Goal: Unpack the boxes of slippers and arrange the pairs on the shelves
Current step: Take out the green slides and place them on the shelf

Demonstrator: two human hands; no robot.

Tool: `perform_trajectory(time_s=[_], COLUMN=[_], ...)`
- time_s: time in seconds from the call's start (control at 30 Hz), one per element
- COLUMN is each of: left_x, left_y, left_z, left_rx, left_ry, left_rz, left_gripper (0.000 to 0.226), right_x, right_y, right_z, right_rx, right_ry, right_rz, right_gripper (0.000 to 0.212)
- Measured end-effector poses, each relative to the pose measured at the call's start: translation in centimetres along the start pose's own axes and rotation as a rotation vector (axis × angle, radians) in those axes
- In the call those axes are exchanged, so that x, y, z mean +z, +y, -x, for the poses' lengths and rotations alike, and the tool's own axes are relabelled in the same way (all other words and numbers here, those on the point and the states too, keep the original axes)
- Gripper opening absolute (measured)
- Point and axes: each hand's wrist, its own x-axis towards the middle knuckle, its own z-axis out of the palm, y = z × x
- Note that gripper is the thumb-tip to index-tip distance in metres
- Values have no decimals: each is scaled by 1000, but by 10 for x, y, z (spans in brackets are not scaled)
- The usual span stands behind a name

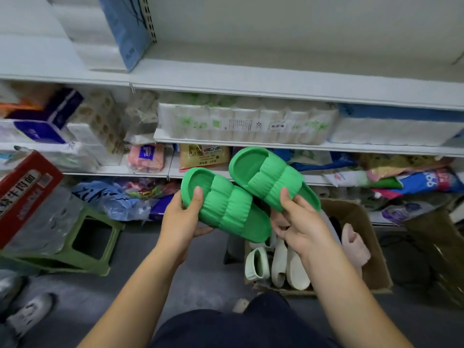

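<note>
I hold a pair of bright green ribbed slippers in the air in front of the shelves. My left hand grips the left green slipper at its side, thumb on top. My right hand grips the right green slipper by its strap, thumb on top. The two slippers touch side by side. Below my right hand an open cardboard box stands on the floor with several cream, pale green and pink slippers inside.
White shelves run across the view; the top one is mostly bare, the lower ones hold tissue and toilet paper packs. A green plastic stool with a red carton stands at left. Another person's shoe shows bottom left.
</note>
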Motion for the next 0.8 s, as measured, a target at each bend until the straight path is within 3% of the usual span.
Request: perform_trajectory(time_s=[0.03,0.13,0.23,0.47,0.7,0.8], left_x=[5,16,26,39,39,50], left_y=[-2,-10,-21,-36,-28,-16], left_z=[0,5,10,9,0,-4], left_rx=[6,10,-5,-2,113,210], left_ry=[7,14,-13,-183,-230,-245], left_rz=[-7,11,54,-77,-341,-448], left_gripper=[23,23,30,32,77,63], right_x=[-1,-6,-9,-25,-36,-33], right_y=[-1,-7,-9,-14,-21,-29], right_z=[1,-1,-4,-8,-20,-25], right_rx=[43,202,304,25,-106,-129], right_ry=[-7,-18,-77,-208,-267,-262], right_rz=[10,81,-49,-39,93,90], right_gripper=[34,21,14,17,25,32])
